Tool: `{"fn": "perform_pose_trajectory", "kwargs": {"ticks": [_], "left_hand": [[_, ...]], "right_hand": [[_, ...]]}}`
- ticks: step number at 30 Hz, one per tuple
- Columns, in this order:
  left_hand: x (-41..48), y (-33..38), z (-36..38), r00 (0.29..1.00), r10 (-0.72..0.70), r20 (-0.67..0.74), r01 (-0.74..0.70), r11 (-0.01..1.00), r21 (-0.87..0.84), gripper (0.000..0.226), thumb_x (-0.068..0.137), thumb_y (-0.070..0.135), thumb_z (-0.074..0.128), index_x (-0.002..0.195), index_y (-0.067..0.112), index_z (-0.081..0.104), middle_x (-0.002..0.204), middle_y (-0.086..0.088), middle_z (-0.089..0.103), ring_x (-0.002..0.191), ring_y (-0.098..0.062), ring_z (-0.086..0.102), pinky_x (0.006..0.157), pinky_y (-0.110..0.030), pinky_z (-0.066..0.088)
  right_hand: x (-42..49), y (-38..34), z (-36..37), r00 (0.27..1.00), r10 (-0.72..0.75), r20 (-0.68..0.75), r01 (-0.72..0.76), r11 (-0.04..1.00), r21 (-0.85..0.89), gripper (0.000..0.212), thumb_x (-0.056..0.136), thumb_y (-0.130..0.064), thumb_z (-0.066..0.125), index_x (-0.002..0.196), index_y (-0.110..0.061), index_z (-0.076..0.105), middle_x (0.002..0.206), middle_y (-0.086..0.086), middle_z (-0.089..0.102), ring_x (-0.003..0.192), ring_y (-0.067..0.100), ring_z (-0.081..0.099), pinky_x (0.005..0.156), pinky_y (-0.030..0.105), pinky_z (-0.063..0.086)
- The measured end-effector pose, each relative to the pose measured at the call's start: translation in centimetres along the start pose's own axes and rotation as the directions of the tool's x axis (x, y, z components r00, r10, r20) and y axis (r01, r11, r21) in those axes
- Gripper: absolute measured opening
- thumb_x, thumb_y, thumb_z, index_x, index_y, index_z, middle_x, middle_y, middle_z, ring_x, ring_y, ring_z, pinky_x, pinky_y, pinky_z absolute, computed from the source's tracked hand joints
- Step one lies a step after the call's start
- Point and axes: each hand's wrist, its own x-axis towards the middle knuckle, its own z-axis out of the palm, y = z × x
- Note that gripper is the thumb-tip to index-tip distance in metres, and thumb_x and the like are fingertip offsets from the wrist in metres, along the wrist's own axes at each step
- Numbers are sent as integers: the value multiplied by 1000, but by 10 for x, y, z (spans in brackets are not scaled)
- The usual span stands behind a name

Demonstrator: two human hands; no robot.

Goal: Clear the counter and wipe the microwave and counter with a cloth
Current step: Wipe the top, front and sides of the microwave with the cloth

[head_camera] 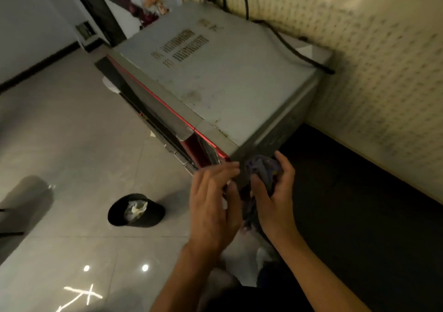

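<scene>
A grey microwave [215, 76] with a red-trimmed dark door stands on a black counter [354, 211], seen from above. My right hand [275, 191] is shut on a bunched purple-blue cloth [263, 170], pressed against the microwave's near right corner. Just to its left, my left hand [215, 203] rests with fingers spread against the microwave's front corner and holds nothing. Part of the cloth hangs down between my two hands.
A black power cable [297, 52] runs over the microwave's back to the patterned wall [383, 59]. On the tiled floor [72, 143] sits a black bin [136, 209] with crumpled paper. Artificial flowers [143, 2] stand beyond the microwave.
</scene>
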Motion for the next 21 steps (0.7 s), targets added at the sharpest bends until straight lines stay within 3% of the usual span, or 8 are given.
{"fn": "perform_pose_trajectory", "kwargs": {"ticks": [3,6,9,11,14,15,18,21], "left_hand": [[34,-21,-4,986,160,-56,-156,986,66,24,93,3,56,113,15,55,120,-7,67,108,-25,62,96,-32,40],[56,-37,-5,969,244,27,-246,967,73,20,95,7,56,113,15,57,123,-11,68,114,-33,62,100,-42,42],[63,-51,-2,949,292,118,-298,954,35,18,98,12,53,113,10,63,122,-13,68,114,-34,61,99,-52,43],[64,-61,4,942,309,132,-315,949,25,21,100,17,50,112,9,66,121,-12,68,111,-35,61,94,-54,43],[65,-71,11,936,338,96,-341,940,12,23,102,26,44,113,15,60,119,-12,69,106,-36,63,93,-50,42],[65,-72,13,935,344,82,-345,938,-4,24,102,28,43,112,16,59,118,-12,69,105,-37,63,93,-49,41],[67,-75,19,931,363,45,-363,932,-15,27,104,32,38,112,16,58,116,-15,69,101,-39,64,97,-43,38],[67,-79,25,925,381,-5,-381,924,-13,30,105,34,35,112,16,58,114,-14,69,97,-36,64,99,-36,34]], "right_hand": [[10,-2,17,980,-198,-35,196,979,-62,41,95,-23,59,128,-32,37,126,-21,55,117,8,61,92,26,55],[16,9,32,921,-342,-186,284,917,-282,32,98,-29,55,126,-14,46,121,-2,47,112,3,56,91,16,48],[13,35,38,922,-261,-287,175,940,-294,22,99,-18,56,120,-11,52,112,0,46,100,-4,58,81,12,48],[9,51,41,931,-161,-328,78,965,-252,18,100,-21,57,117,-21,53,109,-2,56,96,9,64,79,22,53],[4,50,48,913,45,-404,-69,997,-45,12,101,-21,55,109,-29,49,92,-3,65,70,25,68,59,30,58],[3,44,53,907,23,-422,-34,999,-17,13,101,-22,54,109,-31,49,91,-5,67,71,21,69,60,29,59],[9,16,69,836,-286,-468,217,956,-196,14,100,-36,50,114,-39,48,107,-14,64,97,9,67,81,26,58],[17,14,80,764,-438,-474,321,895,-310,24,101,-36,48,123,-28,49,116,1,60,104,15,64,89,28,54]]}}
